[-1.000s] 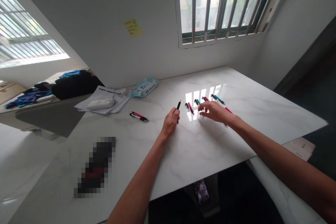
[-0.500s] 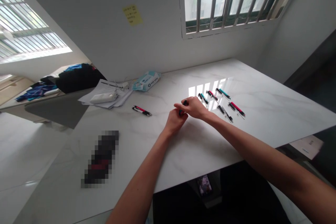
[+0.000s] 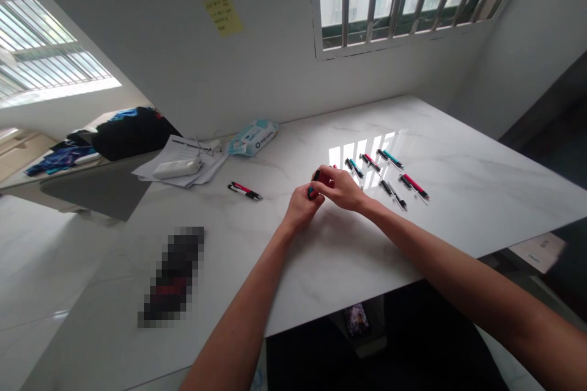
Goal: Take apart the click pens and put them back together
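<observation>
"Black and teal, that pen (image 3: pixel 312 192): where is it exactly?"
"Between the two hands, over the middle of the worktop (image 3: pixel 348 263). I can't tell whether it touches the surface."
"And the hands?"
"The left hand (image 3: pixel 304 206) is curled into a fist around the pen. The right hand (image 3: pixel 342 188) is half closed, its thumb and bent fingers at the pen's upper part. Whether they grip it or only touch, I can't tell."
"Which way does it point?"
"Black end up. The long axis stands near upright, leaning a little to the right."
"Anything hard to see?"
"Its lower end is hidden in the left fist. Behind the right hand only a scrap of a red pen (image 3: pixel 335 167) shows. The dark thing (image 3: pixel 172 278) on the left is blurred into blocks, and both forearms are cut off by the frame."
</observation>
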`<state>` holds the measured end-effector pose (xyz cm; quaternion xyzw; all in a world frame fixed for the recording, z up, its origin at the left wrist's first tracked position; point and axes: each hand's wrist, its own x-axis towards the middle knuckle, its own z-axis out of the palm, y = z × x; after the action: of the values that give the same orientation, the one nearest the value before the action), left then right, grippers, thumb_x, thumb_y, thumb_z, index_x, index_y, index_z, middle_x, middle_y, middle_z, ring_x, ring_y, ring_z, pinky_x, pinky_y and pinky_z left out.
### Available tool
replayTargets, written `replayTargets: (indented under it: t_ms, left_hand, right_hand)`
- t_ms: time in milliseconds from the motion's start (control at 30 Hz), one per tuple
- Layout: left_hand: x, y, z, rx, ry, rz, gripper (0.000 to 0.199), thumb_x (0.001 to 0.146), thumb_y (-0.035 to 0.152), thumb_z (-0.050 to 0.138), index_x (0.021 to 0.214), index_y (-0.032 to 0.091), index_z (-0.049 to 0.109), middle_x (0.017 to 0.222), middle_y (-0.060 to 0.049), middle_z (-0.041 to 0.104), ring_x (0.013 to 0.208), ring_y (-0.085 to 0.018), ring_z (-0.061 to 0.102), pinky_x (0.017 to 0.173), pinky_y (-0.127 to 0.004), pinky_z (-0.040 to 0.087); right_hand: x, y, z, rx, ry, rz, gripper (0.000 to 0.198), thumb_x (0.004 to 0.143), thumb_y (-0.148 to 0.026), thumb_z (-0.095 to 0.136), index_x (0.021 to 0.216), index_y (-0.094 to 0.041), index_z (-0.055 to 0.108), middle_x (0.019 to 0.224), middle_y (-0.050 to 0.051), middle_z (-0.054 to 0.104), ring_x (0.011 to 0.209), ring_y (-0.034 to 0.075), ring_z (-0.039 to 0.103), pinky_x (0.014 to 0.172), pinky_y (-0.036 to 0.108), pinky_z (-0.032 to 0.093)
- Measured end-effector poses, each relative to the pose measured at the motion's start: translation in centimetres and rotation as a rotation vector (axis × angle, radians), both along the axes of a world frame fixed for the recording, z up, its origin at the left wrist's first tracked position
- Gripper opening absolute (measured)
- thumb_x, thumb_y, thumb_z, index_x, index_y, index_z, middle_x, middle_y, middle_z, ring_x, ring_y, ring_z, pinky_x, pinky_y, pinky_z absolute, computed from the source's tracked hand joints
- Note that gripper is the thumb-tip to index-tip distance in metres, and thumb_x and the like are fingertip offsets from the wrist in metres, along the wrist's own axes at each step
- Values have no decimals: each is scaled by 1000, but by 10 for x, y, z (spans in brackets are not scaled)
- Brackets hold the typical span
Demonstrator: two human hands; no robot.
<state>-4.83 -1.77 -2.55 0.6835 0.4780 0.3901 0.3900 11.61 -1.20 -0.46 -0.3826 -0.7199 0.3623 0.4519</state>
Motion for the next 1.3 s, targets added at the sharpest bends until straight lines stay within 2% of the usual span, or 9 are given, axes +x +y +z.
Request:
replayTargets:
  t_ms: [100,233,367,500,633,800,933,1067,1300]
  left_hand:
    - [1,-1,3,-3,-7,-5,21,76,34,66,68,17,56,66,2,53,67,-12,45,64,-26,37]
    - [2,-1,5,17,2,-4,15,74,31,65,73,16,62,67,3,52,66,-12,43,63,-26,37]
    - [0,0,3,29,-31,16,14,71,26,62,64,19,52,62,4,45,63,-11,39,63,-27,36]
    - [1,0,2,18,-74,16,16,70,25,63,62,19,52,61,4,47,63,-12,42,65,-27,38]
    - [3,-2,4,15,-113,18,16,71,26,66,63,18,55,62,3,50,63,-11,42,62,-26,37]
    - [4,-4,6,-64,-183,28,23,74,28,71,61,19,54,55,6,43,57,-10,37,56,-25,32]
    - [6,-6,9,-104,-250,-34,17,74,30,76,70,17,66,60,3,52,64,-12,46,62,-26,39]
    - [7,-8,11,-135,-286,-80,19,77,32,79,82,16,71,67,3,55,67,-12,45,64,-25,38]
    - [8,-9,8,-179,-317,-101,22,76,33,79,81,17,66,69,3,51,68,-12,42,66,-27,36]
  right_hand:
    - [-1,-1,1,19,66,21,13,91,-34,68,93,-21,70,87,3,73,79,17,64,71,30,50]
    - [-2,-1,3,-22,165,36,20,87,-38,75,97,-21,74,91,4,75,81,17,66,70,31,52]
    - [-2,0,4,-101,244,75,30,86,-31,74,115,-23,73,91,3,73,91,20,70,71,30,53]
    - [-1,0,5,-105,291,94,36,83,-27,76,118,-24,71,102,3,73,98,20,70,78,32,55]
    - [-1,0,5,-97,271,83,36,82,-29,77,117,-24,71,90,1,69,94,20,69,79,33,55]
    - [-1,0,5,-113,313,141,43,82,-28,76,125,-25,69,103,3,72,96,20,70,80,33,56]
    - [0,0,7,-106,310,99,46,80,-28,78,125,-24,69,93,1,69,92,19,68,79,33,57]
    - [1,-2,11,-115,327,128,58,81,-25,73,138,-25,62,103,3,74,92,19,69,81,34,58]
    - [1,-5,15,-97,303,67,54,81,-27,73,134,-25,65,100,3,73,92,19,69,83,35,59]
